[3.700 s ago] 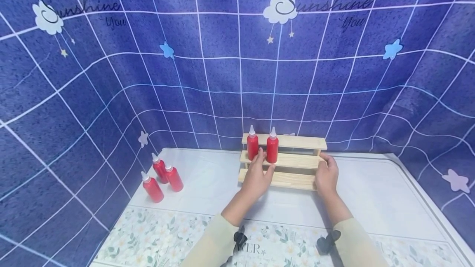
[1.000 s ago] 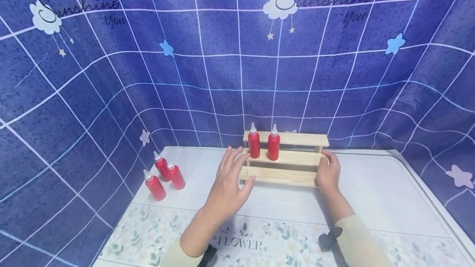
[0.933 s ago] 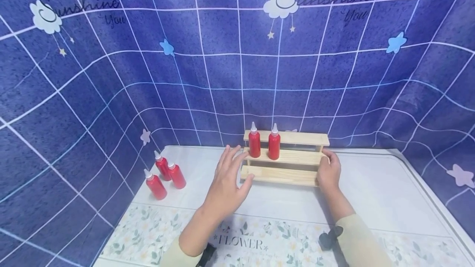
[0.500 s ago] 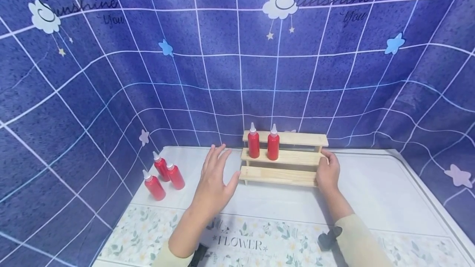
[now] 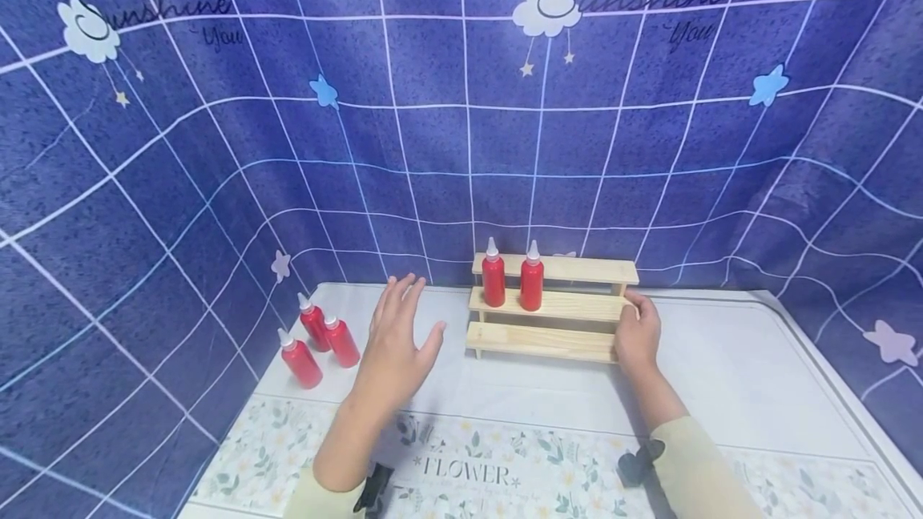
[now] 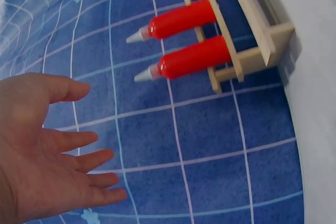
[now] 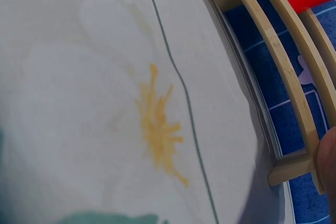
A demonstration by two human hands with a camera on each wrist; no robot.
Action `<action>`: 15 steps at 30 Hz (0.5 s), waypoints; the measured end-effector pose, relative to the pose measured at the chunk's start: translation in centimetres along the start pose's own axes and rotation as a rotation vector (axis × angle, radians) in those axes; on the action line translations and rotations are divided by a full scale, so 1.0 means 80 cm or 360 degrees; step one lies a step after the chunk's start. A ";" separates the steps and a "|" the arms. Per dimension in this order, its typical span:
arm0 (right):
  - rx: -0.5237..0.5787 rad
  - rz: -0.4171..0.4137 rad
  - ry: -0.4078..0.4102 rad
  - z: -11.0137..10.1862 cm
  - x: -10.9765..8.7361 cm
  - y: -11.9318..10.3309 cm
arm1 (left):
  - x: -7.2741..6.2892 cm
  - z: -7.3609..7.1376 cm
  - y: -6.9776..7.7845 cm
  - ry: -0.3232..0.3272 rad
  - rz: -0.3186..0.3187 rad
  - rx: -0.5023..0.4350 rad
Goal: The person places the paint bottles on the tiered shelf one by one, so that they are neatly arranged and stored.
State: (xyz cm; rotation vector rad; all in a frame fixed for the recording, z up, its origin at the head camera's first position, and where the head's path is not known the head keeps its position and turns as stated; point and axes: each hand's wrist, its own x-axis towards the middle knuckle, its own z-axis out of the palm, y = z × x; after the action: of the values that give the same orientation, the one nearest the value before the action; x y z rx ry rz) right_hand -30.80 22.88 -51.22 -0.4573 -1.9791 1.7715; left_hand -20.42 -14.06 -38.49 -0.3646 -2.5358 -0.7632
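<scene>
A three-tier wooden shelf (image 5: 555, 307) stands against the back curtain. On its middle tier two red squeeze bottles with white pointed caps, a left bottle (image 5: 493, 282) and a right bottle (image 5: 531, 287), stand side by side. My right hand (image 5: 638, 335) grips the shelf's right end, its thumb in front; most of this hand is outside the right wrist view. My left hand (image 5: 397, 347) is held away from the shelf's left side, fingers spread, with nothing in it. In the left wrist view, its palm (image 6: 47, 166) faces the camera, apart from the bottles.
At the left of the table three more red bottles stand close together: a front bottle (image 5: 300, 360), a back one (image 5: 314, 325) and a right one (image 5: 342, 343). A blue grid-patterned curtain (image 5: 404, 207) encloses the table. Flower-printed cloth (image 5: 469, 447) covers the table's front.
My left hand has let go of the right bottle on the middle tier and moved left, away from the shelf. My right hand has stayed on the shelf's right end.
</scene>
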 end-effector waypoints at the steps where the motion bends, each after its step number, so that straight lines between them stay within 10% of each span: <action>1: -0.0003 0.0007 -0.0004 0.000 0.000 0.000 | 0.002 -0.002 -0.002 -0.0003 -0.0018 0.0000; 15: -0.0062 0.0010 -0.0044 -0.002 0.001 0.001 | 0.019 -0.018 -0.038 0.0000 -0.0157 0.0037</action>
State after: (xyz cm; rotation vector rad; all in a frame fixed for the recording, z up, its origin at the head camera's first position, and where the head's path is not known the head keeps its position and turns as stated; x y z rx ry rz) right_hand -30.77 23.09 -51.29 -0.4544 -2.0361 1.7551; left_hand -22.35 -17.21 -38.05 -0.2331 -2.5762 -0.7692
